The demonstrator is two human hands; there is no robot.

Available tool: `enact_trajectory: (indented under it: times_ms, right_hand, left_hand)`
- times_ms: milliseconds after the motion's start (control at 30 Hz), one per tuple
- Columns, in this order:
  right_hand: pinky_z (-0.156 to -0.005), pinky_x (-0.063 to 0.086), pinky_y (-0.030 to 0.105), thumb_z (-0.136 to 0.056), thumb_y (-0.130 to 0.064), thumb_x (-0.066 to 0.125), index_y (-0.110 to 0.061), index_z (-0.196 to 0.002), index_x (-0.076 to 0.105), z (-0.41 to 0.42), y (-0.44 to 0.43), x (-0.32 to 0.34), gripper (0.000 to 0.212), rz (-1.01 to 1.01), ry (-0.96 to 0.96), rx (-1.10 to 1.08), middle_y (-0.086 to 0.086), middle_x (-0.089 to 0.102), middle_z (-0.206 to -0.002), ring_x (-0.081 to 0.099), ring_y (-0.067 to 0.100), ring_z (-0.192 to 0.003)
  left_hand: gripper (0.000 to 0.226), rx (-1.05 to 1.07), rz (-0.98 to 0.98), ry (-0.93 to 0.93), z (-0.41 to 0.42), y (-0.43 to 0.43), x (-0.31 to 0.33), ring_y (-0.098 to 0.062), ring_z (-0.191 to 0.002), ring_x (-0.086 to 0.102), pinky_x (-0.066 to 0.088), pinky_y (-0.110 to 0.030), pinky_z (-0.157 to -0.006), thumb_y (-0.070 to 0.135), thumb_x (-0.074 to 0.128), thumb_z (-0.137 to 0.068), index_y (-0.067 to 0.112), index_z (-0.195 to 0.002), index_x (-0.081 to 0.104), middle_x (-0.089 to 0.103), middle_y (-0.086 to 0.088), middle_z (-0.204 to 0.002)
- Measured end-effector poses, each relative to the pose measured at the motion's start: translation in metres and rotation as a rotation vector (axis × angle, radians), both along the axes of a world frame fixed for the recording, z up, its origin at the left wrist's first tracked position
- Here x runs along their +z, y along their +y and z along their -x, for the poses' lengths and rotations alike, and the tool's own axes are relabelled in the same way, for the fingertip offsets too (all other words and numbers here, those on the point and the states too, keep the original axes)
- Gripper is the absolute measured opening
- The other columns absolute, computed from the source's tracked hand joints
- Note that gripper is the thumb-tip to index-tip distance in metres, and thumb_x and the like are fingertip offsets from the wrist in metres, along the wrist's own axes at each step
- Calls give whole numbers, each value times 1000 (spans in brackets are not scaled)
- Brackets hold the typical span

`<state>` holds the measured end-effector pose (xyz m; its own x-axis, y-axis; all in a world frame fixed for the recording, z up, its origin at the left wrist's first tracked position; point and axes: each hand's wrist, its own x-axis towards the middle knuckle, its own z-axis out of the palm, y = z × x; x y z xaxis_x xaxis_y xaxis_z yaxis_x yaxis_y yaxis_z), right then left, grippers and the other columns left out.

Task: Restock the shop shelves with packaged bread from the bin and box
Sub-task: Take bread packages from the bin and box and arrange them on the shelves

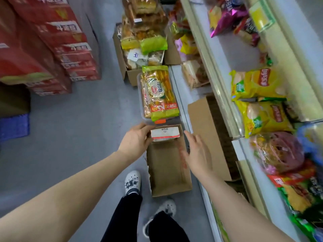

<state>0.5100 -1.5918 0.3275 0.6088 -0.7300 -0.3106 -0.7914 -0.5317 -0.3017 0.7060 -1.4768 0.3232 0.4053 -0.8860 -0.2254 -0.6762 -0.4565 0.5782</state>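
While L grip [134,142] holds white pkt [165,133] in box [167,166], R grip [195,152] hovers open.

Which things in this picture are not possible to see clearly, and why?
Head view:
- Left hand hides its own fingertips; its grip on the white packet is unclear.
- Right hand: motion-blurred.
- Packet label: too small to read.
- Cardboard box: the packet hides what lies under it.
- Lower snack bags: blurred, cut by the right edge.

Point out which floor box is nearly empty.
The near box: it holds only one white packet. The far box is heaped with bread.
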Motion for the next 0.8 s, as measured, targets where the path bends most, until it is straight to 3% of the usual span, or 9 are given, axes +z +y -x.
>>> enact_trajectory:
  times_ms: [367, 500, 800]
  right_hand:
    - [-96, 50, 41, -78, -17, 79, -22, -149, 35, -12, -66, -209, 84, -86, 159, 151, 8, 43, -143, 55, 30, -117]
    - [-108, 38, 41, -85, -19, 74, -24, -153, 27, -19, -90, -285, 83, -78, 203, 176, 9, 28, -157, 39, 31, -136]
    - [-117, 20, 46, -80, -23, 78, -19, -155, 23, -37, -122, -421, 93, 48, 198, 331, 15, 23, -158, 19, 36, -146]
  left_hand:
    - [59, 66, -160, 69, 3, -36, -209, -26, -123, 50, 45, -36, -100, 21, 70, -88, 18, -142, 48, 50, -5, -138]
    - [66, 47, -201, 81, 8, -54, -283, -27, -133, 41, 41, -40, -106, 19, 69, -88, 18, -147, 41, 42, -6, -147]
    - [75, -17, -169, 15, 14, -96, -414, -37, -138, 32, 31, -49, -113, 19, 72, -83, 8, -148, 35, 35, -19, -149]
